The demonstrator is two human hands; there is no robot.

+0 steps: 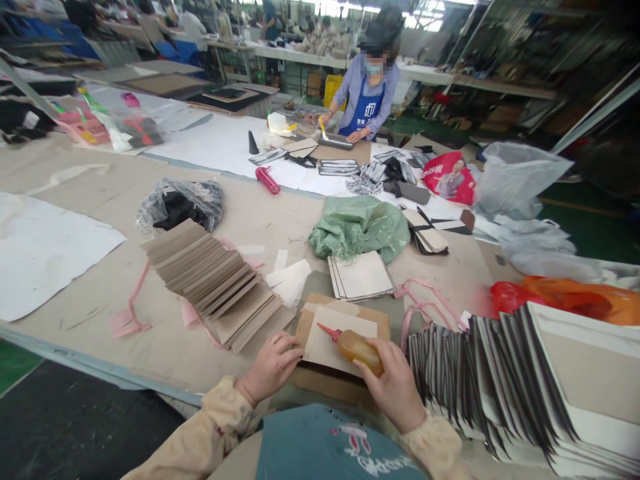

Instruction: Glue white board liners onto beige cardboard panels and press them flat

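Note:
My right hand (393,383) is wrapped round a squeeze glue bottle (361,351), amber in the body with a red pointed nozzle. The bottle is tilted, its tip aimed left over a pale rectangular cardboard piece (323,343). That piece lies on a larger brown board (383,327) in front of me. At the left edge of the pale cardboard, my left hand (275,367) has its fingers bent and its fingertips gripping the edge. A fanned stack of brown-grey cardboard pieces (210,273) lies just beyond my left hand.
Dark-edged panels (480,380) stand in a leaning row at right. Farther off lie white panels (360,275), a green plastic bag (360,227), a bagged black bundle (183,207) and pink straps (133,303). Across the table, a co-worker (367,87) in a blue apron brushes a dark piece.

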